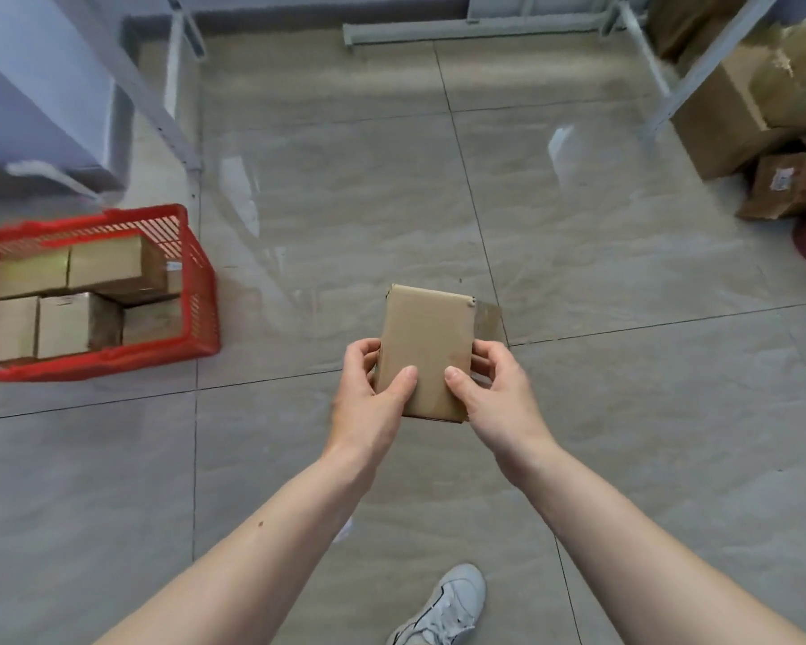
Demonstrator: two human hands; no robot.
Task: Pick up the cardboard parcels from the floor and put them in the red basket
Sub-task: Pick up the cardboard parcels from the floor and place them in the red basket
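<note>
Right now I hold a flat cardboard parcel [423,346] in both hands at the middle of the frame, above the tiled floor [624,412]. My left hand [371,393] grips its left edge, thumb laid across the top face and fingers curled round the side. My right hand [494,393] grips the right edge the same way, thumb on top, fingers wrapped under. The parcel points away from me, its far end higher in the frame, and a strip of clear tape shows at its far right corner.

At the left of the frame the red basket [201,290] sits on the floor, well apart from the parcel in my hands. Inside it lie several cardboard boxes [103,263], packed side by side and partly stacked; I count about five, though the blur there makes the number uncertain.

At the upper right a pile of larger brown boxes [727,128] rests on the floor beside the pale leg of a metal rack [699,76]. Near them lies a crumpled brown package with a white label [782,188]. At the upper left another grey rack leg [159,109] slants down to the floor just behind the basket. My white shoe [447,607] shows at the bottom centre, between my forearms.
</note>
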